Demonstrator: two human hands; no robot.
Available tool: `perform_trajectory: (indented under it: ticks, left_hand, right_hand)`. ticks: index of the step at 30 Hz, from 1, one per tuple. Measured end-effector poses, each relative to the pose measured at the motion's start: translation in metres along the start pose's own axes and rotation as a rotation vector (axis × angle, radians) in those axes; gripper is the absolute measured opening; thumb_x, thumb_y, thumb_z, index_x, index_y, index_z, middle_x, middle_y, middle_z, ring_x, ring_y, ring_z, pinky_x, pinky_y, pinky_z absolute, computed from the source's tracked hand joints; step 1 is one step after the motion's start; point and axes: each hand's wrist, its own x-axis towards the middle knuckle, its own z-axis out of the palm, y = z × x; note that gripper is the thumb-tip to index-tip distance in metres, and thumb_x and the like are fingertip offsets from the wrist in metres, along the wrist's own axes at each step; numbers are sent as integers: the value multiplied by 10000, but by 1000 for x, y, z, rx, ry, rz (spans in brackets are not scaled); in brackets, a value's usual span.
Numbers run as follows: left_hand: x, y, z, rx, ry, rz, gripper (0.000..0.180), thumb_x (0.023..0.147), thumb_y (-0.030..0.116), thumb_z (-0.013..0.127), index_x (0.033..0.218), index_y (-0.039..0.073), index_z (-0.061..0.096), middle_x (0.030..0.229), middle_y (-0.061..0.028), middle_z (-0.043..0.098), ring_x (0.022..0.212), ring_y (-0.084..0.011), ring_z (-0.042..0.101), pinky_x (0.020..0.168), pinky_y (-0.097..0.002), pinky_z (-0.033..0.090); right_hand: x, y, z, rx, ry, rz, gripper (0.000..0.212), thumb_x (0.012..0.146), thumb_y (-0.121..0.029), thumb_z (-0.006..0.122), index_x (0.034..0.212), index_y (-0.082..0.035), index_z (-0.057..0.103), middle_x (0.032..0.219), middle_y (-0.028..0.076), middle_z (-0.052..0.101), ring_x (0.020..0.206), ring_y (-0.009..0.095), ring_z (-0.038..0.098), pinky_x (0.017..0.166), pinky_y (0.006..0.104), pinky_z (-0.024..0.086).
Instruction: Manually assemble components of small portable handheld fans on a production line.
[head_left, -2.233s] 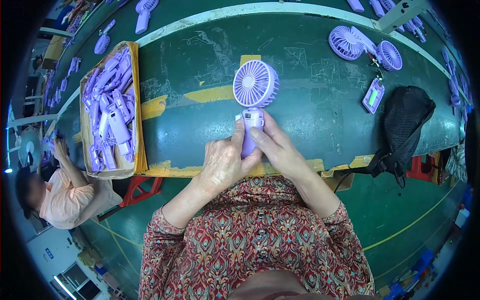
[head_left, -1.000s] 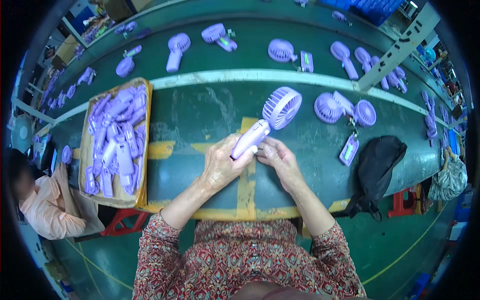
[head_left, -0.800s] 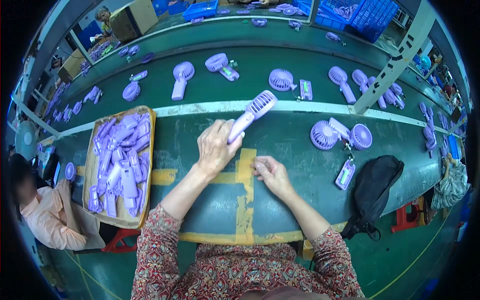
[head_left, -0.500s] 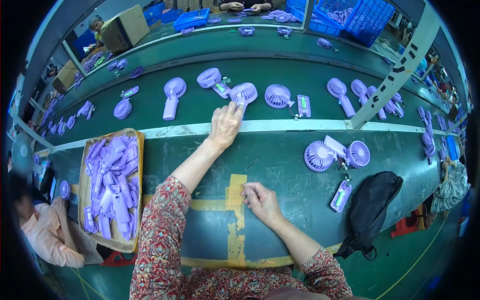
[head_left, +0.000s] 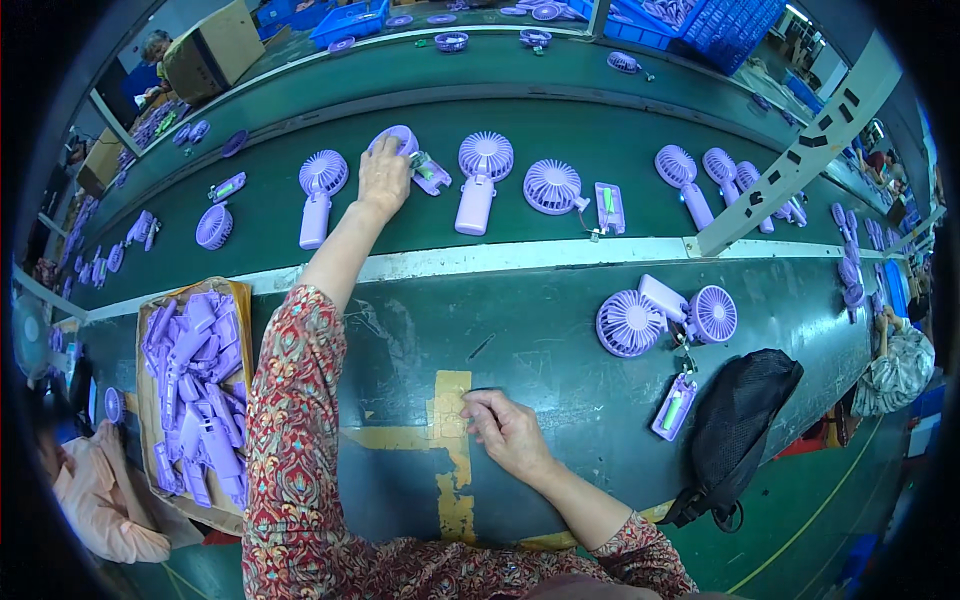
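Note:
My left hand (head_left: 384, 180) reaches over the far green belt, its fingers closed on the rim of a purple handheld fan's head (head_left: 397, 133). Beside that hand lies the fan's opened handle half (head_left: 431, 174), with a green part inside and a small circuit board. Just to the right rests a whole purple fan (head_left: 478, 195), upright handle toward me. My right hand (head_left: 510, 433) lies on the near bench by the yellow tape (head_left: 452, 400), fingers curled together. Whatever is in its fingertips, if anything, cannot be made out.
A shallow box (head_left: 245, 330) of purple handle shells stands at left. On the bench at right are fan parts (head_left: 632, 322), an opened handle (head_left: 674, 407) and a black mesh bag (head_left: 745, 430). A metal post (head_left: 790, 160) rises there. Several more fans lie along the belt.
My left hand has let go of the whole fan and moved left to the opened fan's head. The whole fan now lies free on the belt. My right hand stays on the bench.

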Motion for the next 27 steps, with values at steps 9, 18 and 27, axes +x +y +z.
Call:
perform_trajectory:
  ticks: [9,18,27]
  left_hand:
    - [-96,31,-101,-443,150,213,66,703,42,588,746,-7,595,978,-143,564,960,-331,534,799,-423,441]
    - [-268,103,-181,-480,-50,263,171,648,18,652,817,9,621,1125,-179,525,1144,-341,470,957,-469,367]
    - [-284,94,-229,-746,-243,8,311,780,73,575,1081,1,556,1136,-170,562,1086,-337,531,947,-397,407]
  right_hand:
    - [-3,0,0,84,-11,32,168,940,-113,481,1039,-12,570,857,62,638,684,94,600,585,230,513]
    - [-5,-6,-8,-4,177,-297,159,904,-60,511,1031,12,574,849,107,649,720,153,626,645,268,505]
    - [-35,-37,-10,-563,-100,-384,296,798,-120,622,1069,-35,540,981,124,608,904,302,569,792,391,458]
